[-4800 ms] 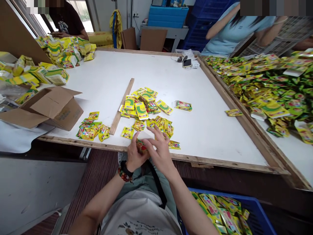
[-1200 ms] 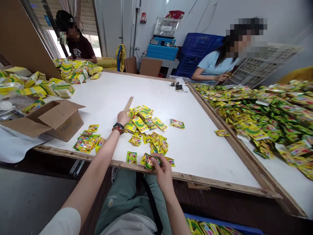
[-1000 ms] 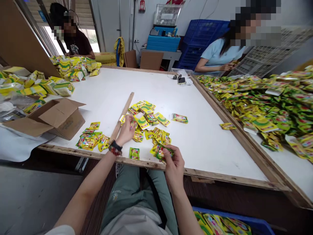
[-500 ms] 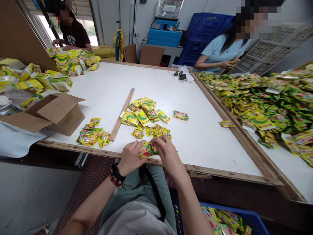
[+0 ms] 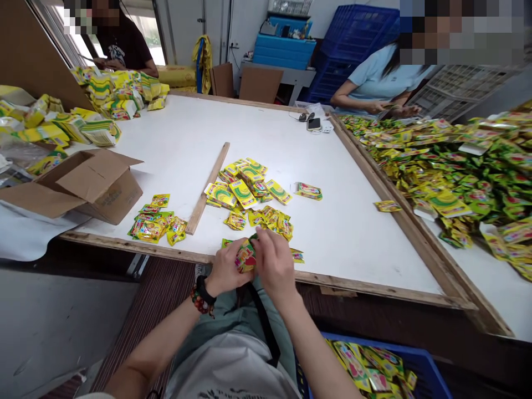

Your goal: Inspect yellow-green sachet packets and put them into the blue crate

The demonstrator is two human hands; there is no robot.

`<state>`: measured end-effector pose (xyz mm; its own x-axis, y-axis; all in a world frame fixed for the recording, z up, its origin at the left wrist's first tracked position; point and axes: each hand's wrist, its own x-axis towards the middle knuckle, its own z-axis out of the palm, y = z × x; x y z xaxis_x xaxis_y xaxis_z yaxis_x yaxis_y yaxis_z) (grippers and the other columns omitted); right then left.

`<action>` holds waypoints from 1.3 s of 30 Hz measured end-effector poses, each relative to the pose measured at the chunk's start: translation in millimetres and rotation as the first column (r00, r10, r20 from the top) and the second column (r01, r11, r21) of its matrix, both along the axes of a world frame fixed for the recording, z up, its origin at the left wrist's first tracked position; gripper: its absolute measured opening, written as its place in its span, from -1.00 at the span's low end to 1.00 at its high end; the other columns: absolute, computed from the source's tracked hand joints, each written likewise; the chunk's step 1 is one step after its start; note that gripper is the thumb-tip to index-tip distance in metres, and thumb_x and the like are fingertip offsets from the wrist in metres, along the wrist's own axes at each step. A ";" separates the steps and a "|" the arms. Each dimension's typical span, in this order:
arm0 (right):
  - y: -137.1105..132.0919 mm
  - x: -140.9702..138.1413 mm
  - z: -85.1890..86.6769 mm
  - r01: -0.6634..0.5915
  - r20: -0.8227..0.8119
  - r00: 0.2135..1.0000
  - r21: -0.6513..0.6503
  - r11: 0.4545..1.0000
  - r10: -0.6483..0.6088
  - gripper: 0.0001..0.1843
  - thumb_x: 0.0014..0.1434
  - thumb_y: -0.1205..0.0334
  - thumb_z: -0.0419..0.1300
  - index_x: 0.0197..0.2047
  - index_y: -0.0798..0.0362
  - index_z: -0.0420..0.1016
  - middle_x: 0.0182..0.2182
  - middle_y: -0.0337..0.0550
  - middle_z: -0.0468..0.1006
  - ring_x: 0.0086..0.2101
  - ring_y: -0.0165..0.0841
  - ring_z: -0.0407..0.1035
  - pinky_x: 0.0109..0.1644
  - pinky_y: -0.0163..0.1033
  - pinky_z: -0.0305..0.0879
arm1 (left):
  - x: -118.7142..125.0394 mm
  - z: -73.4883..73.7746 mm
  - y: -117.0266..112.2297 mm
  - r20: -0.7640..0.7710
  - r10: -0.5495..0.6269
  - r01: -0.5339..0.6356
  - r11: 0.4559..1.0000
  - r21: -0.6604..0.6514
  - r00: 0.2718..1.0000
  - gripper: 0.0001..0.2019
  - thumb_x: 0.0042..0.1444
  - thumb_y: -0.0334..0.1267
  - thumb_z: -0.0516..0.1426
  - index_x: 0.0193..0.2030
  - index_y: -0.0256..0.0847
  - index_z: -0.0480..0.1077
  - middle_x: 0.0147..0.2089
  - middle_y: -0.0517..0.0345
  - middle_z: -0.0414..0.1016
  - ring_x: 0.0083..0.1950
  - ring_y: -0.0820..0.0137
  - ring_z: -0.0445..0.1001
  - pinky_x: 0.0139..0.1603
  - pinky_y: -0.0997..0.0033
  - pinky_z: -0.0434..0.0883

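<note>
Change: I see the left hand (image 5: 226, 270) back from the far pile, meeting the right hand (image 5: 272, 266).
Grip: both closed on a small stack of yellow-green foil sachets (image 5: 245, 258).
Place: over the near edge of the white wood-framed table (image 5: 353, 238), just beside loose yellow sachets (image 5: 270, 217).
Meaning: I judge the gathered sachets are being evened up.

Glossy foil-like sachets (image 5: 246, 258), matt white tabletop (image 5: 266, 138) with rough wood rim, bare wood slat (image 5: 208, 187), matt cardboard box (image 5: 89, 185), probably plastic crate (image 5: 419, 366).
</note>
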<state>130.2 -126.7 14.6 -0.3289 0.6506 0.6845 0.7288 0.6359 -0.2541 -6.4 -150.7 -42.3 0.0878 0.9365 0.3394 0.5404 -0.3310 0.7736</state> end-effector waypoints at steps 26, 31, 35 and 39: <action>-7.1 -4.8 -15.7 -0.583 -0.770 0.566 -0.627 0.517 -0.295 -0.28 0.09 0.06 0.27 0.31 -0.12 0.22 0.13 -0.09 0.46 0.09 -0.13 0.38 0.13 0.02 0.33 | 15.5 -18.5 -3.8 -0.022 0.111 -0.101 0.959 0.266 0.994 -0.44 0.04 -0.23 0.16 0.17 -0.12 0.06 0.08 -0.06 0.38 0.09 0.18 0.44 -0.01 0.16 0.44; -15.2 -8.9 -18.0 -0.527 -0.725 0.678 -0.595 0.607 -0.122 -0.60 0.08 0.08 0.29 0.02 -0.09 0.56 0.03 -0.13 0.55 0.11 -0.13 0.36 0.25 0.01 0.19 | 14.0 -17.1 -2.0 -0.051 0.091 -0.084 0.988 0.127 0.995 -0.31 0.05 -0.15 0.14 0.25 -0.20 -0.11 0.13 -0.19 0.29 0.07 0.13 0.43 -0.07 0.13 0.43; -16.8 -11.1 -15.6 -0.332 -0.623 0.743 -0.660 0.674 -0.245 -0.62 0.13 0.07 0.21 0.00 -0.01 0.57 -0.22 -0.15 0.67 -0.26 -0.19 0.55 -0.08 -0.04 0.46 | 15.5 -12.3 -3.2 -0.141 0.082 -0.076 0.996 0.044 0.987 -0.43 0.09 -0.12 0.09 0.20 -0.23 0.00 0.04 -0.15 0.33 0.08 0.09 0.40 -0.09 0.14 0.40; -13.7 -11.5 -13.3 -0.332 -0.617 0.719 -0.709 0.622 -0.319 -0.60 0.14 0.06 0.19 0.00 0.02 0.57 -0.30 -0.20 0.67 -0.32 -0.22 0.53 -0.14 -0.06 0.46 | 16.8 -11.7 -3.3 -0.155 0.114 -0.108 0.993 0.044 0.981 -0.43 0.10 -0.09 0.05 0.19 -0.28 0.00 0.03 -0.18 0.32 0.05 0.08 0.40 -0.11 0.15 0.39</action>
